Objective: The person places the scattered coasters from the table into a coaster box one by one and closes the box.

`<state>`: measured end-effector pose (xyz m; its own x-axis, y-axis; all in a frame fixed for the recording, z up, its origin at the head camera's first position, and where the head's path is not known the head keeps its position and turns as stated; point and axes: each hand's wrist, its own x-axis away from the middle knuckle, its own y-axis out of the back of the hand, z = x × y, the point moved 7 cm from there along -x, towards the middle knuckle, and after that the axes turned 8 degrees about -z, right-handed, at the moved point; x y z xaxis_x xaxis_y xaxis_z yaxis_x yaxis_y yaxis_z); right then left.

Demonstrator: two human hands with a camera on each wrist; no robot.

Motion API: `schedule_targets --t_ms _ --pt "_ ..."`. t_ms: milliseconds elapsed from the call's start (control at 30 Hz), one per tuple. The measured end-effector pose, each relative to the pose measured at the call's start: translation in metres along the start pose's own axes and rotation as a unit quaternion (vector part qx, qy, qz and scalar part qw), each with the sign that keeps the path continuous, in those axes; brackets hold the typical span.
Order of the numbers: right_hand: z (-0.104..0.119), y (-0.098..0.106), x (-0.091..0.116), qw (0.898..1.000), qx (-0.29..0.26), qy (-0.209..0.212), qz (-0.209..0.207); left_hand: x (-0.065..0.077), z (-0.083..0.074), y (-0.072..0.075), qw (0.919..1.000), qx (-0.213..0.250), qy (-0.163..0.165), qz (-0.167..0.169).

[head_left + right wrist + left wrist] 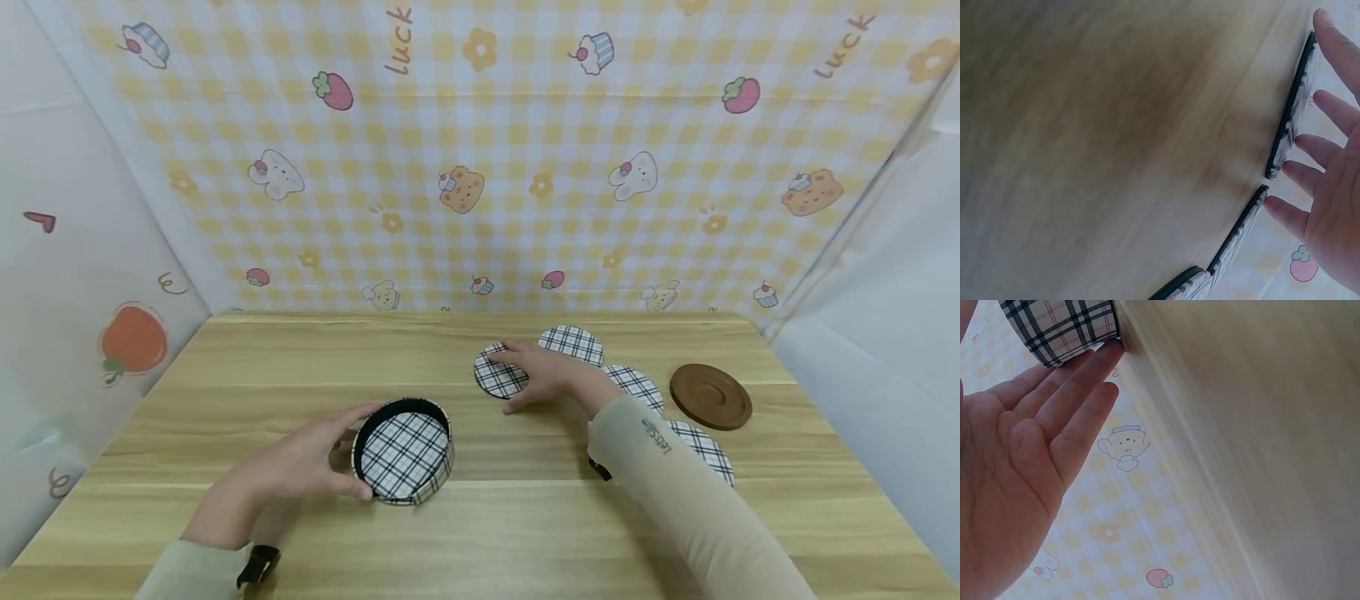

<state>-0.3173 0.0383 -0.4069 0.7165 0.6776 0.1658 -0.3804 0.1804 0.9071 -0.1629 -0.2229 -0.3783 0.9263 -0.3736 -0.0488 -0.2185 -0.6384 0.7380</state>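
Observation:
Thumb and fingers of my left hand (311, 454) hold the left side of a round plaid coaster holder (444, 475). A matching plaid coaster lies inside its black-lined wall. In the left wrist view, the fingertips (1107, 353) meet the holder's plaid outer wall (1072, 328). Over a plaid coaster (495, 379) at the middle back, my right hand (543, 371) spreads its fingers, with the thumb by the front edge. The right wrist view shows that coaster (1294, 106) edge-on, dark-rimmed, close to the fingertips.
More plaid coasters run in a curve to the right: one at the back (572, 337), one behind the sleeve (637, 385), and one partly hidden by the forearm (708, 450). A round brown wooden lid-like disc (711, 397) lies beyond them on the wooden table (300, 350).

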Motion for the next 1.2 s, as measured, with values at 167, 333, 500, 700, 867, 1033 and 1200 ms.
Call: schedule_targets --t_ms 167,333,500,700,867,1033,1200 --pt "-0.0026 0.0025 -0.0006 1.000 -0.001 -0.012 -0.005 -0.0007 -0.0027 0.0031 0.9998 -0.017 -0.007 -0.005" --pt "-0.0028 0.0044 -0.0012 1.000 -0.005 -0.015 -0.011 -0.0018 -0.0039 0.0043 0.9997 -0.022 -0.006 -0.008" --pt "-0.0009 0.0050 -0.0019 1.000 0.009 -0.008 -0.018 -0.0018 -0.0061 0.0044 0.9997 -0.021 -0.012 -0.006" --pt "0.0023 0.0062 -0.0012 0.999 0.020 -0.004 -0.026 -0.0013 -0.0044 0.0036 0.9998 -0.020 -0.004 -0.005" --pt "0.0021 0.0049 0.0012 0.999 0.024 -0.002 -0.031 -0.0008 -0.0018 0.0019 0.9998 -0.018 0.003 -0.005" --pt "0.0011 0.0043 0.0037 0.999 0.022 0.002 -0.036 -0.0009 -0.0010 -0.0001 1.0000 -0.007 0.005 -0.002" --pt "0.0010 0.0025 0.0067 0.999 0.025 0.006 -0.037 0.0005 -0.0021 -0.0002 1.0000 0.005 0.001 0.001"
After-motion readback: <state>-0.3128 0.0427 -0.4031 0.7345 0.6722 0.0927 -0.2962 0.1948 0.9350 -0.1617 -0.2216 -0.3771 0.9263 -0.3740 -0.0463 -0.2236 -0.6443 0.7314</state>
